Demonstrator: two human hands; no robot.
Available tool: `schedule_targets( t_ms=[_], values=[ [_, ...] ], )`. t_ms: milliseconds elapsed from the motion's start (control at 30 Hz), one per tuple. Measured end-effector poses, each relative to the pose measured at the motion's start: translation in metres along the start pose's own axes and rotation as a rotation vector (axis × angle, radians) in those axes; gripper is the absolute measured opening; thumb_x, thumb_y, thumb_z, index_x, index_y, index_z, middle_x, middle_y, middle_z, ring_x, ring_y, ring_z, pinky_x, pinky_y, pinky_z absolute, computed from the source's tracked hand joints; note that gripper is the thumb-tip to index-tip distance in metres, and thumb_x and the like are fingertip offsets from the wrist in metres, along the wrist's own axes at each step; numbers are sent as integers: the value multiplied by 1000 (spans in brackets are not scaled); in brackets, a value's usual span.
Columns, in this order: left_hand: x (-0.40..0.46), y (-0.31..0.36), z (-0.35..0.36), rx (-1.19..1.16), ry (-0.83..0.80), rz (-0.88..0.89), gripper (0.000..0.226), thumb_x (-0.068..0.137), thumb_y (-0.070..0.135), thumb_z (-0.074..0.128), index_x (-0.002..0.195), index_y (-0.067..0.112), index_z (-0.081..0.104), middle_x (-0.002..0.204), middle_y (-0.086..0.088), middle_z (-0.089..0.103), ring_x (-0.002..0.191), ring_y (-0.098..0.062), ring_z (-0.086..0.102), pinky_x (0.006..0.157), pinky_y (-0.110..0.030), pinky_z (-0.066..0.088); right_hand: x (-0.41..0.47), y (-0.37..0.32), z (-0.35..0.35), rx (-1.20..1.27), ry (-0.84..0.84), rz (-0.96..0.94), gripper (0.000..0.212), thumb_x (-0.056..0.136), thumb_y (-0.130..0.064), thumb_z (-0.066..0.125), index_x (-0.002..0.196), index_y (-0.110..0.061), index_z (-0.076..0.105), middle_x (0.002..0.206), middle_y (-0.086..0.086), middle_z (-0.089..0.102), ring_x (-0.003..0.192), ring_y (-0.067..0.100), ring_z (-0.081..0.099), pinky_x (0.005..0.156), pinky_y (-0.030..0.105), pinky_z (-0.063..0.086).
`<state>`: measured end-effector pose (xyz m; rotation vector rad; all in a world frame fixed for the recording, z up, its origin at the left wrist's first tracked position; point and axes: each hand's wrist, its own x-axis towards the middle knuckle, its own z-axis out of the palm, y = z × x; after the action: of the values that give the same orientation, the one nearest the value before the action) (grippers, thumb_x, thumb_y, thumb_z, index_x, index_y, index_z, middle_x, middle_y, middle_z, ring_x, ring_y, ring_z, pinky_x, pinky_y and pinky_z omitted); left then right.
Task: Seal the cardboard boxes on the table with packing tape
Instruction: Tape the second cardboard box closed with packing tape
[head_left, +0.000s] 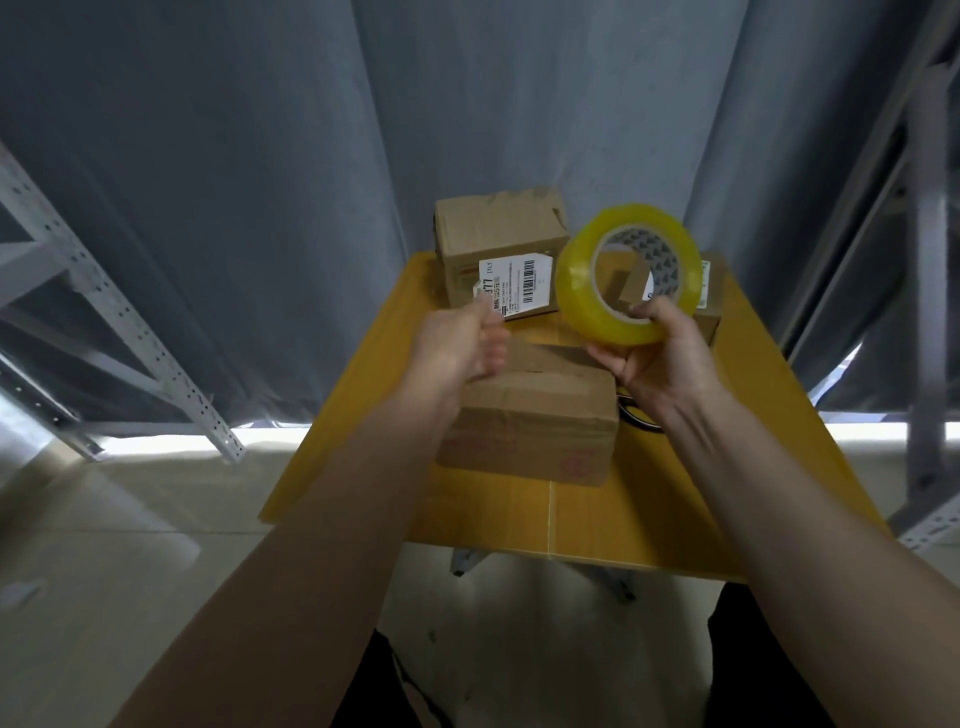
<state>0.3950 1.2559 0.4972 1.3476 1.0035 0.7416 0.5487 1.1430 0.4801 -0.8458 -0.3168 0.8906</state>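
Note:
My right hand (657, 358) holds up a yellowish roll of packing tape (579, 283) above the table, fingers curled round its lower rim. My left hand (465, 345) hovers just left of the roll with its fingers curled; whether it pinches a tape end I cannot tell. Below both hands lies a closed cardboard box (530, 421) on the yellow table (519, 512). A taller cardboard box with a white shipping label (498, 244) stands at the back. A third box (709, 304) shows partly behind the roll at the right.
A dark round object (641, 415) lies on the table under my right wrist, mostly hidden. Grey curtains (260, 208) hang behind the table. Perforated metal shelving frames stand at the left (104, 312) and right (930, 312). Pale floor lies all around.

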Motion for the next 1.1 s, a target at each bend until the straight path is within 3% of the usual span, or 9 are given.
schedule_targets(
  t_ms=[100,133,200,300,433,633,833,967,1100],
  values=[
    [-16,11,10,-502,-298,-432,42,98,27,52,111,-13,55,106,-30,65,87,-36,68,68,-39,61,-2,-1,3,-43,-59,2,13,90,-1,45,101,-3,50,97,22,64,96,32,64,80,48,58],
    [-19,10,13,-590,-321,-482,41,98,24,52,108,-16,55,107,-33,64,91,-40,67,72,-42,60,-3,-2,5,-57,-75,0,12,90,0,45,100,-3,50,96,23,64,95,33,64,84,50,57],
    [-22,9,15,-680,-345,-514,37,98,19,49,100,-16,58,103,-34,66,94,-42,65,79,-44,58,-6,-3,7,-88,-108,-16,11,89,3,47,92,-7,51,84,18,68,84,30,68,76,47,59],
    [-25,10,16,-686,-342,-501,26,98,12,49,95,-10,62,93,-27,71,92,-38,67,84,-45,55,-8,-4,10,-146,-118,-48,19,84,7,51,90,-10,50,77,13,71,82,28,69,76,48,59],
    [-25,14,13,-645,-310,-478,17,95,3,53,108,-6,60,96,-23,72,86,-35,69,72,-45,60,-12,-8,13,-254,-166,-82,34,68,0,68,95,-9,51,88,16,69,90,29,69,84,50,56],
    [-24,17,6,-627,-274,-455,31,87,-8,58,118,-6,58,101,-25,69,85,-34,71,63,-44,61,-15,-12,17,-390,-182,-143,30,59,-7,70,84,-12,55,92,17,68,79,20,71,58,28,55],
    [-23,18,0,-608,-261,-445,19,84,-13,59,100,-4,60,86,-25,71,73,-34,72,62,-44,61,-12,-12,13,-448,-193,-170,27,63,-2,64,87,-11,56,91,16,71,87,24,71,68,33,56],
    [-24,16,1,-579,-243,-451,10,84,-11,61,91,-5,61,76,-23,70,64,-30,71,57,-39,60,-12,-13,12,-502,-208,-178,27,77,11,56,90,-12,57,93,11,73,93,26,70,69,31,56],
    [-24,12,5,-511,-193,-425,6,86,-8,61,90,-3,60,76,-20,68,69,-26,69,53,-34,60,-12,-13,14,-557,-206,-149,32,83,13,52,97,-15,59,107,17,69,99,29,68,77,38,57]
  ],
)
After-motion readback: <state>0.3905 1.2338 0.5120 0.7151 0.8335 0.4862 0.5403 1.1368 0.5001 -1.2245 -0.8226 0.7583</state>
